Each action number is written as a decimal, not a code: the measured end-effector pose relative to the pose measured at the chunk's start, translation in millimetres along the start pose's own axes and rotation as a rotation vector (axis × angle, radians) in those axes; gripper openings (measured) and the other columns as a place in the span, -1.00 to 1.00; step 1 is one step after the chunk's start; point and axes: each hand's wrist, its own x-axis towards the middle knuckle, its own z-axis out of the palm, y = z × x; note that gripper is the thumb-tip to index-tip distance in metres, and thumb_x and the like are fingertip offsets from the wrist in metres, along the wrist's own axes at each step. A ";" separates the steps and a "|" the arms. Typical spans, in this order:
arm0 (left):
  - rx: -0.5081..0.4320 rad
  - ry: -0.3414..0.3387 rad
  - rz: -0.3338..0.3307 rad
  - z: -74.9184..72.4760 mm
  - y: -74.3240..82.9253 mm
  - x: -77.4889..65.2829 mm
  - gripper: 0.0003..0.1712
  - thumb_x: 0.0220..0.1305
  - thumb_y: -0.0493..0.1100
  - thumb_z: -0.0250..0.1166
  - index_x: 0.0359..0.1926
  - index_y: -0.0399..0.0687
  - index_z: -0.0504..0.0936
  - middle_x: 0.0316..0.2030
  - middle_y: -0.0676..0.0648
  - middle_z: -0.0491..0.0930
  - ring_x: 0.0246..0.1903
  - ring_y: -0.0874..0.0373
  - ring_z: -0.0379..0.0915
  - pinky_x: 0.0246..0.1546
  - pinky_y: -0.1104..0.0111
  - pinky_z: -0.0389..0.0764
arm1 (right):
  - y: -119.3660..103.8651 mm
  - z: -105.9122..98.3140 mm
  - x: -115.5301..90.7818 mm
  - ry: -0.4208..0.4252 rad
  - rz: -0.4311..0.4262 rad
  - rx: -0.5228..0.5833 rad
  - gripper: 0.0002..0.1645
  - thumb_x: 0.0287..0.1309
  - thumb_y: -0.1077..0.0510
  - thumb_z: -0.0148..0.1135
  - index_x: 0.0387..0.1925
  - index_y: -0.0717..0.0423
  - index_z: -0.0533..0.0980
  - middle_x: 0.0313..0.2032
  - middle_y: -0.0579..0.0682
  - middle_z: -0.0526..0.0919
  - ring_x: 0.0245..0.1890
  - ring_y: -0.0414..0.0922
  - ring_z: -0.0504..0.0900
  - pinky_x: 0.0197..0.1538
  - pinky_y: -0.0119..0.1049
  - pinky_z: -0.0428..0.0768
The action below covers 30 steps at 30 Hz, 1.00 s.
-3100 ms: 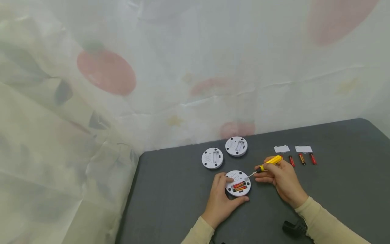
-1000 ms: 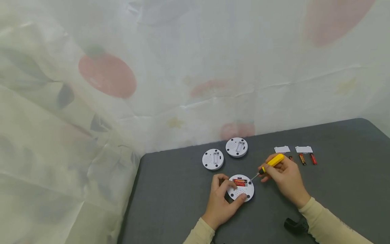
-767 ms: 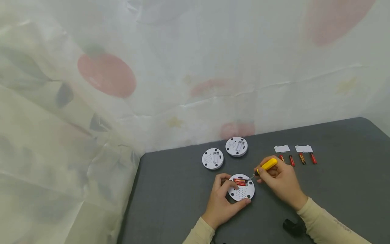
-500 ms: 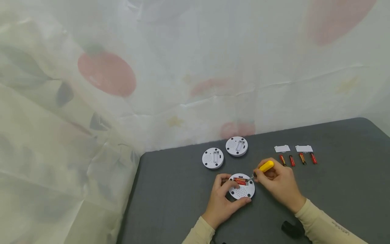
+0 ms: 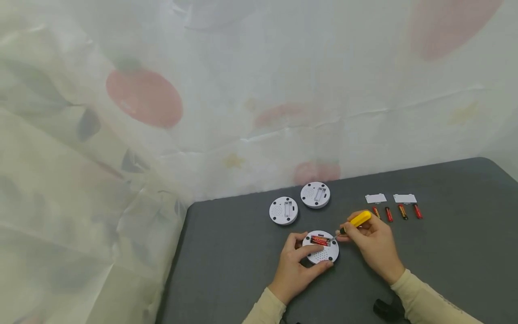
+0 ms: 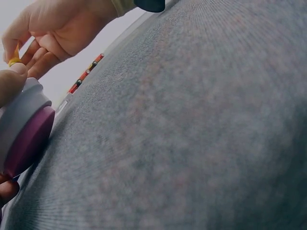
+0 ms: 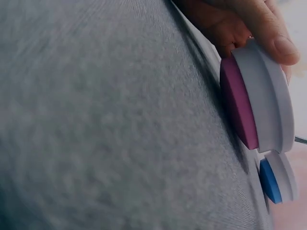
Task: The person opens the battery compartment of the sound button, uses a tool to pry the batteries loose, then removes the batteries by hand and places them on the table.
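A round white device (image 5: 323,257) lies underside up on the dark table, its speaker holes towards the front. Two red batteries (image 5: 319,240) sit in its uncovered compartment. My left hand (image 5: 292,270) grips the device by the rim, thumb at the front, with a finger lying across the underside. In my right hand (image 5: 377,247) is a yellow-handled screwdriver (image 5: 360,218), pinched between thumb and fingers. The tip reaches the right end of the battery compartment. In the right wrist view, the device's lower part (image 7: 237,103) shows magenta against the table.
Behind the device lie two more white round devices, one at left (image 5: 277,211) and one further back (image 5: 309,193), their battery slots bare. At right are two white covers (image 5: 376,198) and a row of several loose batteries (image 5: 389,214). A black object (image 5: 384,310) is beside my right sleeve.
Since the earliest frame the device has turned, bringing its compartment to the back and its speaker holes forward. The screwdriver tip has shifted from near a foot to the compartment's right end.
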 end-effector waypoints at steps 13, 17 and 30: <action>0.012 -0.006 -0.031 0.0 1.7 -0.3 -0.63 0.25 0.11 0.67 0.04 0.21 0.87 0.21 -0.08 0.53 0.06 0.20 0.56 0.09 0.31 0.65 | 0.1 -3.8 4.4 0.061 0.002 0.145 -0.80 0.46 0.50 0.26 0.00 0.56 0.44 -0.19 0.38 0.70 -0.20 0.06 0.87 -0.21 0.00 0.78; -0.003 -0.016 -0.053 0.3 1.0 -1.1 -0.64 0.27 0.11 0.65 0.05 0.24 0.85 0.25 -0.07 0.53 0.12 0.19 0.55 0.12 0.26 0.64 | -0.9 -5.4 4.4 0.060 0.008 0.128 -0.81 0.45 0.51 0.26 -0.02 0.55 0.44 -0.20 0.36 0.71 -0.21 0.05 0.86 -0.22 -0.01 0.78; -0.009 -0.033 -0.033 0.0 -4.5 -1.7 -0.71 0.37 0.03 0.51 0.07 0.19 0.75 0.42 -0.13 0.49 0.40 0.02 0.41 0.37 0.02 0.51 | -10.6 -25.3 20.4 0.125 -0.071 -0.140 -0.80 0.54 0.42 0.21 0.06 0.53 0.53 -0.13 0.03 0.76 -0.46 -0.10 0.73 -0.36 -0.32 0.75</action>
